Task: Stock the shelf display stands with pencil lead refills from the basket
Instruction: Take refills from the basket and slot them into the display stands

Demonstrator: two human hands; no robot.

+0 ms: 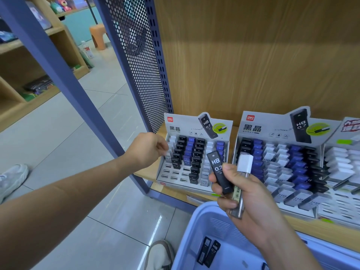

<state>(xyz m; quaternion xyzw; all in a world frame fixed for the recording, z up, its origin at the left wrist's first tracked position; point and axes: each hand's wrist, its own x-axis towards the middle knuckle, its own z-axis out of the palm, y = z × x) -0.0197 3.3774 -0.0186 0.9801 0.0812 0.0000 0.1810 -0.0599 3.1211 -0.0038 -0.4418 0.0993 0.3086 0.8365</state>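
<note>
My right hand [247,193] grips two lead refill cases upright: a black one marked HB 0.7 [219,170] and a clear one with a white cap [244,164]. They hover in front of the left display stand [194,121]. My left hand [148,149] reaches to that stand's left column, fingers curled at a white-capped refill [168,155]; whether it grips is unclear. The stand holds rows of black, blue and white refills, with open slots in its front rows. A pale blue basket [218,223] below holds two black refills [208,252].
A second display stand [272,123], nearly full, sits to the right, and a third [348,123] at the frame edge. A blue perforated shelf panel [140,55] and post [58,71] rise left of the stands. Shoes [159,254] show on the tiled floor.
</note>
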